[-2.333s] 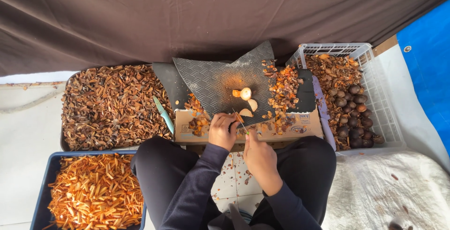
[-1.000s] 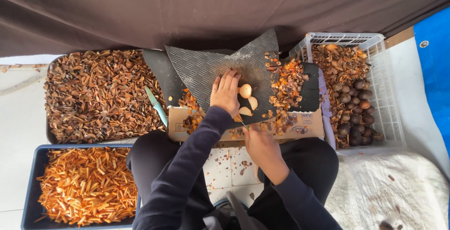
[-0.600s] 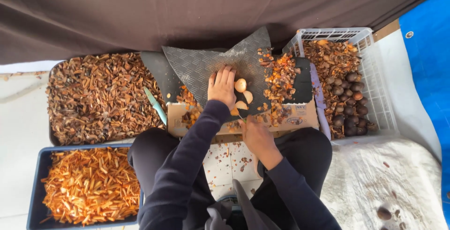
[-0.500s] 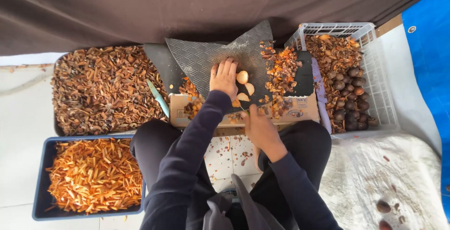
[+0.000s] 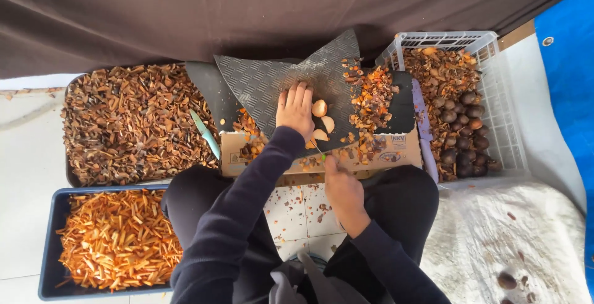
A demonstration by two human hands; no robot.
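Left hand (image 5: 296, 109) lies flat beside pale peeled pieces (image 5: 320, 120) on the dark mat (image 5: 266, 82); right hand (image 5: 342, 187) grips a small green-handled knife (image 5: 318, 151). Fingers are best kept clear of the blade.

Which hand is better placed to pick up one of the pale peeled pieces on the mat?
Left. The left hand lies flat on the dark mat, right beside the pale pieces. The right hand is nearer the body and seems to grip a small green-handled tool.
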